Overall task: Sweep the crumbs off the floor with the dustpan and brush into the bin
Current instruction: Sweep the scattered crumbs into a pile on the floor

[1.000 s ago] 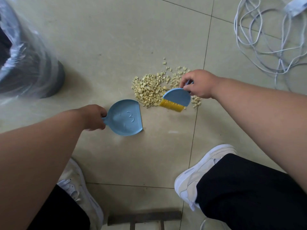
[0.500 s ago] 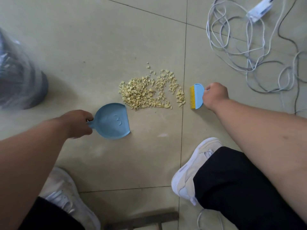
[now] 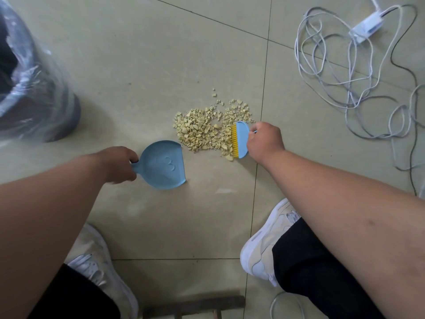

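A pile of pale yellow crumbs (image 3: 204,130) lies on the beige tiled floor. My left hand (image 3: 117,163) grips the handle of a small blue dustpan (image 3: 164,165), which rests flat on the floor with its open edge facing the pile, just left of and below it. My right hand (image 3: 264,140) holds a small blue brush (image 3: 240,139) with yellow bristles. The bristles touch the right edge of the pile. A dark bin (image 3: 34,88) lined with a clear plastic bag stands at the far left.
Tangled white cables (image 3: 345,72) and a white power adapter (image 3: 368,26) lie on the floor at the upper right. My two white shoes (image 3: 269,240) and black trouser legs fill the bottom. A dark wooden piece (image 3: 193,306) sits at the bottom edge.
The brush was lifted out to the right of the pile, then came back left against the crumbs' right edge. The dustpan stays beside the pile in my left hand.
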{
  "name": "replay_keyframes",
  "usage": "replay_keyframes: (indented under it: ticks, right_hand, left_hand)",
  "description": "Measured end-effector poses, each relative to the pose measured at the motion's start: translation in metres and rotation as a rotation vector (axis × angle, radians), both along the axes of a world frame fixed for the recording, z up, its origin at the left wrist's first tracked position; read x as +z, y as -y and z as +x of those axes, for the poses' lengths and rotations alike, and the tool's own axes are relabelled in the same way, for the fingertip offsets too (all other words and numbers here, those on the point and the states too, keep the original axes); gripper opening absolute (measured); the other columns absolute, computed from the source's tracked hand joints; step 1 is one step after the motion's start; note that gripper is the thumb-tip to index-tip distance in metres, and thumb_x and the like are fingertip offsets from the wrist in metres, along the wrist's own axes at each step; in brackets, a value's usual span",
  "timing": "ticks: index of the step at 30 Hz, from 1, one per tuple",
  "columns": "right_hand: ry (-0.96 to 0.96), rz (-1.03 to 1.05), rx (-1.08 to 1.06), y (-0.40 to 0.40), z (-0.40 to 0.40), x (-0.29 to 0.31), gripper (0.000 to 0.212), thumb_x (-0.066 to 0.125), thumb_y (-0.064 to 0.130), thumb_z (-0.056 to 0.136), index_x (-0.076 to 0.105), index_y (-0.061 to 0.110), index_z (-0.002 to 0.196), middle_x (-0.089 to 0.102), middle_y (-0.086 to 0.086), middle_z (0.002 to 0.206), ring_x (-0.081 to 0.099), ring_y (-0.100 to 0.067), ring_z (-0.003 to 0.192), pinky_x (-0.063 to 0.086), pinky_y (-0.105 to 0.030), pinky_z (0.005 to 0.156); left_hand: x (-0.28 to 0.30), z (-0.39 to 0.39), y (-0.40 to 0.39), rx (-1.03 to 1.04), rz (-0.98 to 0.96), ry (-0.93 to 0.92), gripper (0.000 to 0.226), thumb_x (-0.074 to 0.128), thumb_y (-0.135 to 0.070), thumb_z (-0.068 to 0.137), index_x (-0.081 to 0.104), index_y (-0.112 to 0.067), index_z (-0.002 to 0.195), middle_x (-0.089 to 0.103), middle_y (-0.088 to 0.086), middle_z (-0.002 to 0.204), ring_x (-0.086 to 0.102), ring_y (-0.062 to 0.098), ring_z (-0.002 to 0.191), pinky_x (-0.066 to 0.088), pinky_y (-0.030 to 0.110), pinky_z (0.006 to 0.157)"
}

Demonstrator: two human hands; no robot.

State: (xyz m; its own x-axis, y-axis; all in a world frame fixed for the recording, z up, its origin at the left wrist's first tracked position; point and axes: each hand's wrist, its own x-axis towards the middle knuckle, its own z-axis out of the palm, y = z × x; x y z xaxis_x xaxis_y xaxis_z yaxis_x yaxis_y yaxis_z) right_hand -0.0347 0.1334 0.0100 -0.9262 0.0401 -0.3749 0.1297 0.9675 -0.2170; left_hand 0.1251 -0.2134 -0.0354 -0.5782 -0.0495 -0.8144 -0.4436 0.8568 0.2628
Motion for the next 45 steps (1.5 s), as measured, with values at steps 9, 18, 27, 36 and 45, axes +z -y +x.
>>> replay_keyframes:
  ticks: [9,18,27,36,45]
  right_hand:
    - [-0.07,0.063,-0.123,-0.017,-0.007,0.022,0.022,0.052,0.013,0.091,0.068,0.006,0.105,0.068,-0.015,0.108,0.062,-0.03,0.093,0.041,-0.025,0.073]
    - [0.078,0.274,-0.097,-0.018,0.012,0.031,0.008,0.06,0.005,0.086,0.055,0.01,0.09,0.068,-0.02,0.111,0.067,-0.039,0.099,0.046,-0.03,0.072]
    - [0.062,0.07,-0.029,0.038,0.029,0.018,0.013,0.055,0.008,0.092,0.064,0.003,0.1,0.068,-0.018,0.107,0.065,-0.034,0.093,0.045,-0.028,0.07]
    - [0.054,0.165,-0.056,0.023,0.028,0.028,0.018,0.055,0.012,0.091,0.063,0.004,0.104,0.066,-0.018,0.109,0.065,-0.036,0.095,0.048,-0.032,0.071]
    - [0.143,0.131,0.006,0.041,0.051,0.021,0.006,0.058,0.009,0.09,0.06,0.009,0.096,0.068,-0.018,0.107,0.068,-0.037,0.099,0.046,-0.03,0.07]
  left_hand:
    - [0.007,0.003,0.001,-0.015,-0.023,0.0,0.021,0.072,-0.016,0.081,0.076,-0.021,0.1,0.074,0.003,0.092,0.073,0.028,0.086,0.057,0.033,0.072]
    - [0.01,0.002,0.001,-0.015,-0.029,0.022,0.023,0.072,-0.016,0.085,0.076,-0.019,0.108,0.072,0.003,0.099,0.069,0.026,0.089,0.05,0.029,0.067]
    - [0.009,0.003,-0.001,-0.04,-0.036,0.025,0.025,0.072,-0.016,0.085,0.076,-0.019,0.109,0.071,0.003,0.1,0.069,0.026,0.091,0.056,0.035,0.077]
    - [0.009,0.004,0.004,-0.037,-0.037,0.036,0.023,0.073,-0.017,0.084,0.077,-0.019,0.106,0.074,0.005,0.099,0.071,0.026,0.09,0.059,0.038,0.079]
    - [0.011,0.005,0.002,-0.041,-0.041,0.053,0.024,0.072,-0.019,0.083,0.076,-0.022,0.107,0.071,0.001,0.099,0.069,0.024,0.091,0.057,0.035,0.076]
